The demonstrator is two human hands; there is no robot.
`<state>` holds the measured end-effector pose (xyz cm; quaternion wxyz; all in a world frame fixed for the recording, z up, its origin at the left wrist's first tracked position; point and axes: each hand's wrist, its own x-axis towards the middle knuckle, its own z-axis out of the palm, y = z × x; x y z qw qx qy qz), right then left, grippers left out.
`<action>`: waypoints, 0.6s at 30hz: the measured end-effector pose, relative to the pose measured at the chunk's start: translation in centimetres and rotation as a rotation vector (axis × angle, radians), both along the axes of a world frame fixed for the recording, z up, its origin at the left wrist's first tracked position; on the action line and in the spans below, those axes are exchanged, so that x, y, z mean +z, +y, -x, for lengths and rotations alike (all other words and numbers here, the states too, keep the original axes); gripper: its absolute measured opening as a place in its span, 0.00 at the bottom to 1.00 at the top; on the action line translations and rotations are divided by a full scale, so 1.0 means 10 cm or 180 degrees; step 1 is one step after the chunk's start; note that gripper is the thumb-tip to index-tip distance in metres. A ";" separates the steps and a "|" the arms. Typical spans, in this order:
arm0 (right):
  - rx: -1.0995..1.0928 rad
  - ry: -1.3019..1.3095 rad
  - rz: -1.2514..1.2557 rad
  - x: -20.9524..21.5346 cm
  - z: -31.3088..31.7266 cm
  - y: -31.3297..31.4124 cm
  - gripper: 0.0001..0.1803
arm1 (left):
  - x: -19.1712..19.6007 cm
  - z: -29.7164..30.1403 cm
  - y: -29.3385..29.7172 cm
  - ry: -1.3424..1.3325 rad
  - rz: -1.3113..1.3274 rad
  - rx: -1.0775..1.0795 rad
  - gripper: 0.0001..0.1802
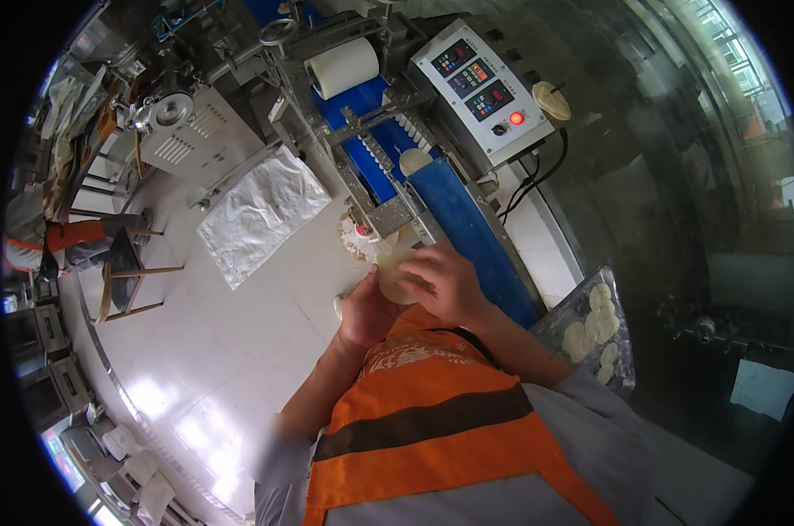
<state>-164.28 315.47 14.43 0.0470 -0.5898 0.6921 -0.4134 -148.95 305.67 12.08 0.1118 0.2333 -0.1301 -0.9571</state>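
Note:
A thin, round, pale dough sheet (397,279) is held in front of my orange apron, just off the near end of the dough machine. Gripping it from the left is my left hand (368,309), thumb along its edge. My right hand (449,282) closes on the right side of the same sheet with bent fingers, which hide part of it. Another dough round (415,161) lies at the top of the blue conveyor belt (467,223) beyond my right hand. Below the machine's end, a container of dough scraps (351,240) is partly hidden.
A metal tray (550,326) with several dough rounds stands to my right. The machine carries a thick dough roll (345,67) and a control box (483,92) with a lit red button. A silvery sheet (263,215) lies at left; a person (64,241) is farther left.

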 end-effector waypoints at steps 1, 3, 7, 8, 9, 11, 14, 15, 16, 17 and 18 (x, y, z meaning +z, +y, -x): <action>0.0029 -0.0061 0.0041 -0.02 0.02 -0.01 0.16 | 0.00 0.00 0.01 -0.0037 -0.0011 -0.0004 0.27; 0.0055 0.0100 0.0121 0.05 0.03 -0.02 0.15 | -0.03 -0.03 -0.01 0.0044 -0.0045 -0.0050 0.27; 0.0167 0.0458 0.0175 0.24 0.03 -0.05 0.13 | -0.08 -0.04 -0.04 0.0230 -0.0060 -0.0021 0.27; 0.0132 0.0505 0.0229 0.22 0.03 -0.04 0.13 | -0.07 -0.03 -0.03 0.0159 -0.0018 0.0011 0.28; 0.0096 0.0553 0.0284 0.17 0.04 -0.03 0.12 | -0.02 -0.02 -0.02 0.0088 0.0026 0.0042 0.28; 0.0001 0.0382 0.0380 0.12 0.06 -0.01 0.11 | 0.01 0.00 -0.01 0.0054 0.0068 0.0034 0.29; -0.0350 -0.0702 0.0341 0.08 0.04 0.01 0.10 | 0.02 -0.01 -0.01 0.0117 0.0058 -0.0070 0.29; -0.0583 -0.1335 0.0219 0.05 0.01 0.04 0.10 | 0.01 -0.02 -0.01 0.0120 0.0055 -0.0097 0.29; -0.0816 -0.1967 0.0094 0.02 -0.01 0.05 0.10 | 0.01 -0.02 -0.01 0.0122 0.0051 -0.0125 0.29; -0.0861 -0.2405 0.0048 -0.04 -0.01 0.06 0.09 | 0.01 -0.02 0.00 0.0048 0.0105 -0.0126 0.28; -0.0906 -0.2845 0.0003 -0.08 -0.01 0.06 0.09 | 0.01 -0.01 0.00 -0.0027 0.0160 -0.0130 0.28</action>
